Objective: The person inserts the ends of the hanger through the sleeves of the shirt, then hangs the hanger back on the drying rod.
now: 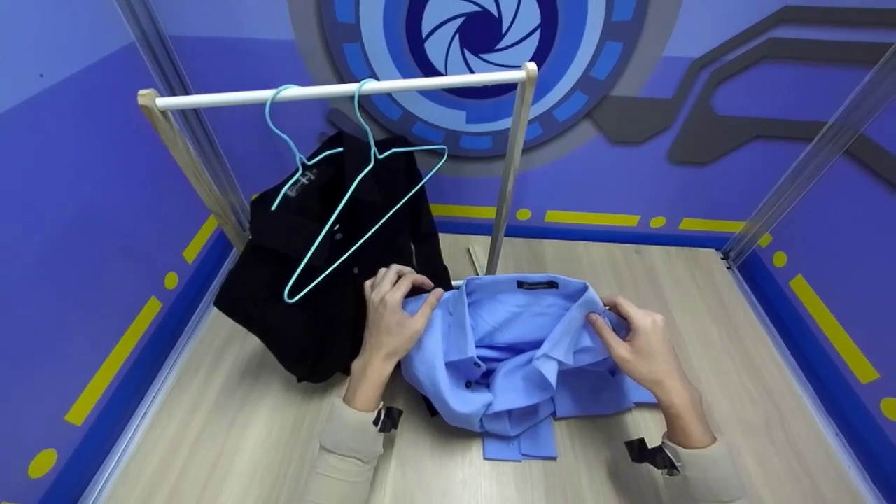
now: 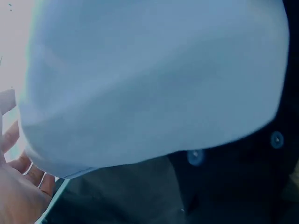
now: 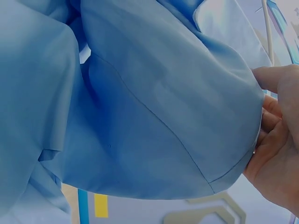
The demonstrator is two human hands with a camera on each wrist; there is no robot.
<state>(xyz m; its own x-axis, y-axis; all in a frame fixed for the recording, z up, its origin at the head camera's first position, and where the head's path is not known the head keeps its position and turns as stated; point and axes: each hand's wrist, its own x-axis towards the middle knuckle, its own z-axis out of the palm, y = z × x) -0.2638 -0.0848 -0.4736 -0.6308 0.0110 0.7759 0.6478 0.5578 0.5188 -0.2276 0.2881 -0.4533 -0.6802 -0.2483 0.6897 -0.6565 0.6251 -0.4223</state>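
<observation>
A light blue collared shirt with dark buttons is held up between the two hands, its collar open toward the head camera and its front bunched in folds. My left hand pinches the shoulder on the left, thumb on the near side. At the opposite shoulder, my right hand grips the cloth between thumb and fingers. In the right wrist view, the shirt's shoulder seam curves down toward that hand. Blue cloth fills most of the left wrist view, with the left fingers at its edge.
A white-barred clothes rack with wooden legs stands behind and to the left. From it hang a black shirt on a turquoise hanger and a bare turquoise hanger. Blue printed walls enclose the wooden tabletop.
</observation>
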